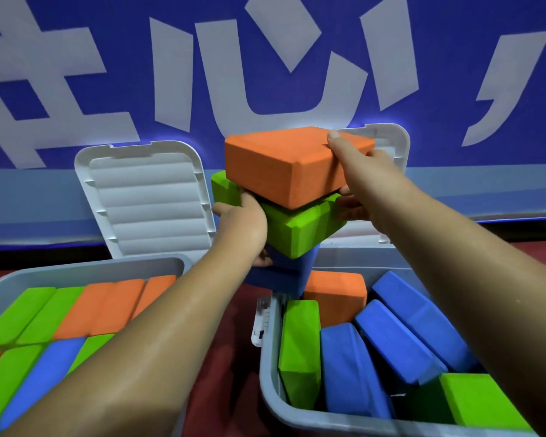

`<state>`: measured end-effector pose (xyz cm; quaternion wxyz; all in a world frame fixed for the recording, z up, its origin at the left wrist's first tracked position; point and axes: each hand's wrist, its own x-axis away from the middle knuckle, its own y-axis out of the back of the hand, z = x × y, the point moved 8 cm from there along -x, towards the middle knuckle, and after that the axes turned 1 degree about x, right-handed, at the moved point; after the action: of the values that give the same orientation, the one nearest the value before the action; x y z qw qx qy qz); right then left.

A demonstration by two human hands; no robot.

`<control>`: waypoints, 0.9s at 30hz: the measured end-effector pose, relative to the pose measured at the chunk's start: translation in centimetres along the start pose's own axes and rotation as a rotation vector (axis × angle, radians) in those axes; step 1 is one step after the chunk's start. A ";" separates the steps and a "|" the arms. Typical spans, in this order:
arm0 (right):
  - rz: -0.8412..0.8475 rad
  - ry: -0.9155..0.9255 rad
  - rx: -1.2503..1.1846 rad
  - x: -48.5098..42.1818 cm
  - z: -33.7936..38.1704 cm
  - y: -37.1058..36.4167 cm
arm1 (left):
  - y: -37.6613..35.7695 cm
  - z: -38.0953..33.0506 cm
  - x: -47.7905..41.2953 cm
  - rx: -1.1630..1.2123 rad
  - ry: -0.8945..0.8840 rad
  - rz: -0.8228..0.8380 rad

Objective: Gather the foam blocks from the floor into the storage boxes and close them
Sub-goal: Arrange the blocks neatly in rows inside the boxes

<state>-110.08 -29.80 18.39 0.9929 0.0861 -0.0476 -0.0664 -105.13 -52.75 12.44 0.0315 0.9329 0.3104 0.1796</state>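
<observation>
Left arm: I see it reaching forward and up from the lower left. The left hand cups the left side of the green block, with fingertips curled onto the blue block beneath.
Right arm: stretched in from the lower right. The right hand clamps the orange block, thumb on top and fingers underneath its right edge.
Held stack: orange on green on blue, in the air over the gap between the left box and right box.
Boxes: both lids stand open, and both hold foam blocks.
Hidden: most of the blue block, and the left palm. I cannot tell how far the right fingers reach.
Cut off: the near edges of both boxes.
</observation>
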 end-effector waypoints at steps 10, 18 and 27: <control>-0.012 -0.025 0.101 0.4 -0.2 -0.3 | 2.4 1.2 -0.5 -0.034 0.006 0.151; -0.051 -0.032 0.065 0.1 -0.4 0.0 | 3.7 2.0 -0.8 -0.079 0.011 0.181; -0.190 -0.002 0.031 -0.3 -5.9 2.6 | -1.0 9.8 0.7 -0.609 0.001 0.406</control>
<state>-109.40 -26.23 13.08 0.9806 0.1054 -0.0413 -0.1597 -101.70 -51.08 3.30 0.2715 0.9233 0.0514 0.2668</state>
